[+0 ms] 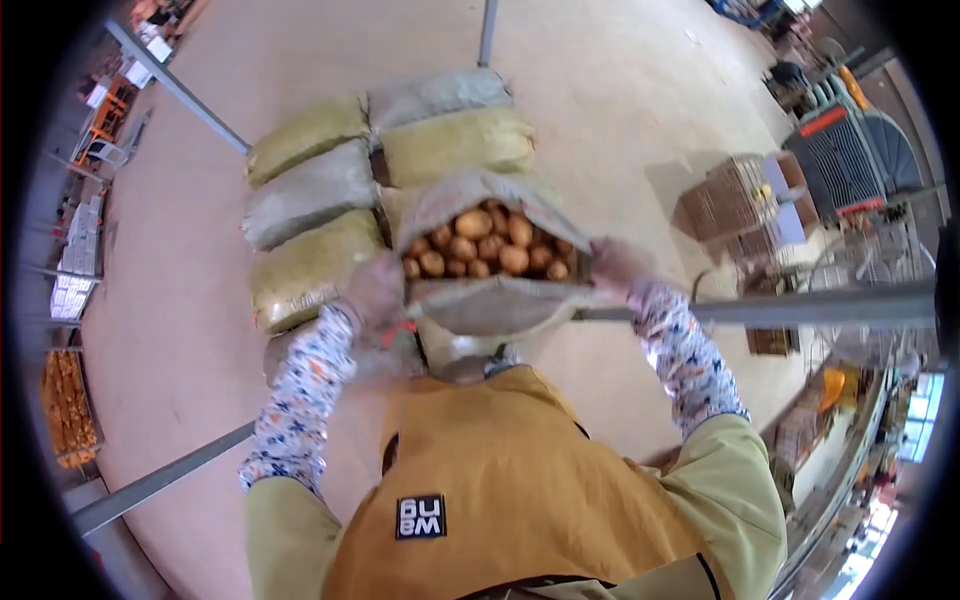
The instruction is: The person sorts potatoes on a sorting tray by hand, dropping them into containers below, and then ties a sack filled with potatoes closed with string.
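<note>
A pale woven sack point(500, 303) stands in front of me with its mouth stretched wide. Inside lie many round, orange-brown pieces of produce point(490, 240), possibly onions or potatoes; their kind is not certain. My left hand point(375, 290) is closed on the left corner of the sack's mouth, somewhat blurred. At the opposite corner my right hand point(618, 268) grips the sack's edge. Both forearms wear patterned sleeve covers point(300, 400). The sack's lower part is partly hidden by my mustard-coloured apron point(510, 490).
Filled yellowish sacks point(455, 145) and greyish sacks point(310, 195) lie in rows beyond and left of me. Metal bars point(820, 305) reach in from the sides. Wire crates point(730, 200) and a grey machine point(840, 160) stand at right; an orange-brown stack point(68, 408) sits far left.
</note>
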The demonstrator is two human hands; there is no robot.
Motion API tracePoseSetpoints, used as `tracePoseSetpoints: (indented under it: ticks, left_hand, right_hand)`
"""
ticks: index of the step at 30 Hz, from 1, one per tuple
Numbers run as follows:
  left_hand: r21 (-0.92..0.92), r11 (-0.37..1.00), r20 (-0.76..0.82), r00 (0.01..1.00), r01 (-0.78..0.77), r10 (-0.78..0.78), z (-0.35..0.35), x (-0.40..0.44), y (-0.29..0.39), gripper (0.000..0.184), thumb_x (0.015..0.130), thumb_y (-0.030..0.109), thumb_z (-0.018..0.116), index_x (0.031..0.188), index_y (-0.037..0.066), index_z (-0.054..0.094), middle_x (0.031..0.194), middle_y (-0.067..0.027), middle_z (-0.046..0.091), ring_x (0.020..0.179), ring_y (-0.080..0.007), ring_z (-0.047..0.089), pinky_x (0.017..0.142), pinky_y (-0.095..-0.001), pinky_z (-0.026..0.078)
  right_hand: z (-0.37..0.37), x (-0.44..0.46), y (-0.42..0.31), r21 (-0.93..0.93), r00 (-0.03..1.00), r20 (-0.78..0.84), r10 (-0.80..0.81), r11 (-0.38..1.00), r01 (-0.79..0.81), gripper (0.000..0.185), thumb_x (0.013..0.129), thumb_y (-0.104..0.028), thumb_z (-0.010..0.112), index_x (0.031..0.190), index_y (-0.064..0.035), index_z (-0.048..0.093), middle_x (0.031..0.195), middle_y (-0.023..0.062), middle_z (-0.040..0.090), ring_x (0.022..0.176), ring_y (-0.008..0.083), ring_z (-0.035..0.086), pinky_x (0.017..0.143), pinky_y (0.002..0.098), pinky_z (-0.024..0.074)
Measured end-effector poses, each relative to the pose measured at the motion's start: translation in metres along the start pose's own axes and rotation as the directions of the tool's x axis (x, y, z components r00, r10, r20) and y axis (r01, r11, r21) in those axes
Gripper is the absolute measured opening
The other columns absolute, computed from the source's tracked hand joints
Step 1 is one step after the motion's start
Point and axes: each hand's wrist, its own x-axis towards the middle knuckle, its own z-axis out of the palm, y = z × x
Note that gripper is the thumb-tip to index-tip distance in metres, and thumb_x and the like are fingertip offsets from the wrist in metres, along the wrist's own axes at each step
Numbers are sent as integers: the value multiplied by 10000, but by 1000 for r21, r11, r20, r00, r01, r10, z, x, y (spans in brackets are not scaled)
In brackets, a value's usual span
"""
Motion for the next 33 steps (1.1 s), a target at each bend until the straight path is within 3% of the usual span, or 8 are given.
tracePoseSetpoints:
  ticks: [3, 14, 23, 26, 28, 29, 32, 33]
  left_hand:
    - [-933, 294, -33, 769, 205, -639, -1, 1, 29, 322, 846, 234, 494, 1075, 17, 555, 975, -237, 601, 951, -379, 566, 853, -407, 443]
    - [-885, -419, 397, 797, 203, -454, 29, -20, 60, 433, 828, 137, 493, 1217, -53, 483, 1040, -127, 590, 938, -157, 523, 853, -280, 423]
    - [-887, -399, 437, 702, 232, -563, -28, -94, 102, 267, 873, 116, 452, 1123, 39, 503, 726, 23, 497, 585, -80, 448, 496, -230, 375]
    - [-916, -369, 338, 799, 158, -497, -51, -99, 114, 255, 862, 109, 457, 1107, 55, 503, 682, 29, 475, 505, -77, 394, 424, -235, 314]
    - [-872, -365, 469, 765, 325, -441, -47, -92, 113, 240, 860, 117, 448, 1078, 36, 507, 691, 12, 482, 534, -86, 422, 459, -242, 360]
    - [-973, 49, 156, 798, 226, -582, -11, -87, 117, 211, 851, 118, 452, 1030, 19, 507, 699, 0, 498, 553, -98, 448, 493, -255, 402]
    - [-941, -179, 339, 767, 288, -545, -30, -70, 136, 163, 848, 104, 462, 966, 4, 512, 721, -13, 523, 576, -115, 468, 532, -270, 435]
    - [-737, 673, -443, 798, -64, -409, 10, -77, 124, 120, 876, 127, 494, 956, 40, 518, 665, 12, 484, 510, -81, 440, 429, -234, 349]
  right_hand:
    - [37, 30, 15, 367, 994, 105, 21, 928, -59, 272, 787, 16, 494, 1001, -3, 661, 830, 111, 683, 778, 169, 624, 704, 299, 489]
    - [37, 14, 21, 608, 885, 462, -62, 748, -266, 237, 800, 43, 520, 977, 4, 674, 789, 29, 659, 682, 86, 593, 590, 256, 486]
    - [15, -69, 57, 494, 968, 186, -171, 867, 59, 218, 786, 5, 483, 910, -20, 660, 751, 79, 663, 702, 154, 617, 642, 340, 497]
    - [-46, -72, 27, 342, 841, 536, -76, 930, -134, 295, 783, 27, 466, 1024, -16, 631, 844, 61, 663, 758, 155, 615, 670, 355, 503]
    - [3, -57, 60, 783, 867, 462, -185, 544, -301, 355, 779, 41, 466, 1101, -19, 601, 908, 54, 650, 788, 147, 614, 661, 323, 507]
    - [28, -44, 77, 784, 881, 421, -217, 575, -234, 378, 777, 45, 477, 1132, -22, 591, 918, 44, 636, 776, 136, 601, 637, 275, 502]
    - [30, -47, 68, 771, 966, 146, -212, 636, 23, 371, 777, 42, 482, 1127, -25, 587, 870, 29, 611, 729, 102, 571, 618, 232, 483]
    - [25, -47, 75, 864, 914, 375, -153, 415, -285, 304, 803, 7, 516, 1097, -23, 587, 840, 2, 595, 704, 72, 545, 617, 220, 462]
